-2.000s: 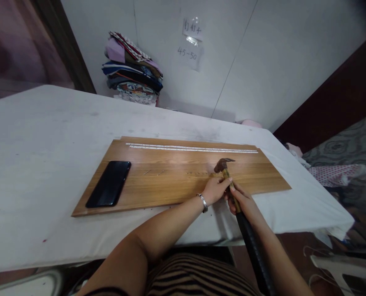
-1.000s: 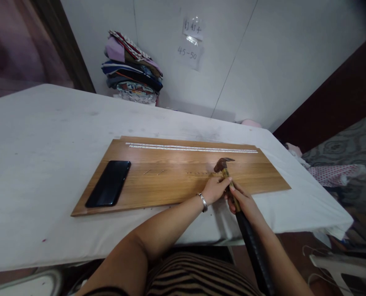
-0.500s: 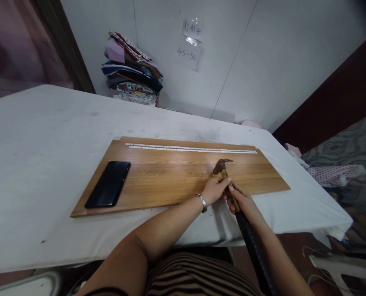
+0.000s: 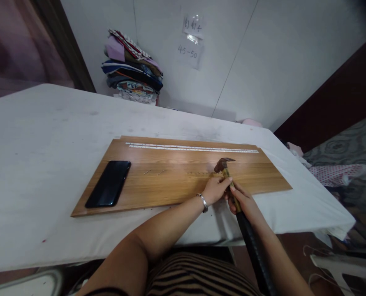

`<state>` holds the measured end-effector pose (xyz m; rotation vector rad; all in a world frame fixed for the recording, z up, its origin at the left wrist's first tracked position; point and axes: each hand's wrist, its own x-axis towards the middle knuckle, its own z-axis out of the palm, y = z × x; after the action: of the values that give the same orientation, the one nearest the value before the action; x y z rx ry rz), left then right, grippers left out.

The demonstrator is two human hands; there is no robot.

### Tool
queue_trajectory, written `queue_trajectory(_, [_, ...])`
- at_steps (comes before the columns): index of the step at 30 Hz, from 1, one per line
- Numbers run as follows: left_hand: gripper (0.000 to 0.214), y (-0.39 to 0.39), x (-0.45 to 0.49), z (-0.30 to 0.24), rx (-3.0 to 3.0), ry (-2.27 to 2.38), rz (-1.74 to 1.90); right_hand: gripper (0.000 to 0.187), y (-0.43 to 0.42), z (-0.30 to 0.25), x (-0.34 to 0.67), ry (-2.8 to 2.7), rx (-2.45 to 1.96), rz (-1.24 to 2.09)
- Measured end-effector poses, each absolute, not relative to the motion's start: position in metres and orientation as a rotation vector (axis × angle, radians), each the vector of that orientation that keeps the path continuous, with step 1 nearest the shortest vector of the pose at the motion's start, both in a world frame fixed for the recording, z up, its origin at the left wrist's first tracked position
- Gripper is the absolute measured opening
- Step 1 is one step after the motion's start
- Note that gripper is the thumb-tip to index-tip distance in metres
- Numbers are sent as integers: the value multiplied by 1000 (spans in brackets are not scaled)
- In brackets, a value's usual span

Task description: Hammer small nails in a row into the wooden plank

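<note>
A long wooden board (image 4: pixel 170 185) lies on the white table (image 4: pixel 41 144). My right hand (image 4: pixel 243 201) is closed round the handle of a claw hammer (image 4: pixel 223 165), whose rusty head hovers just above the board's right part. My left hand (image 4: pixel 215 189), with a bracelet at the wrist, rests on the board right beside the hammer head, fingers pinched together on something too small to make out. A short row of driven nails (image 4: pixel 198 173) runs left of the hammer head. Two loose nails (image 4: pixel 154 172) lie further left.
A black phone (image 4: pixel 109 183) lies on the board's left end. A white measuring strip (image 4: pixel 192 148) runs along the board's far edge. Folded fabrics (image 4: pixel 132 68) are stacked against the wall. Patterned cloth (image 4: pixel 337 172) and a white plastic chair (image 4: pixel 343 263) sit at the right.
Almost nothing differs; the hammer head dips and rises a few pixels over the same spot, and both hands stay in place.
</note>
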<state>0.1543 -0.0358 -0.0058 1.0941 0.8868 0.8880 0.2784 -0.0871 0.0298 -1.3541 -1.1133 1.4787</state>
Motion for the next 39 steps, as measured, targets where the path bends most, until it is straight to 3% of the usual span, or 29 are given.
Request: queue_trajectory(39, [51,-37,146,-4,1190,952,876,61,-88,39,269,-1126,-1365,1442])
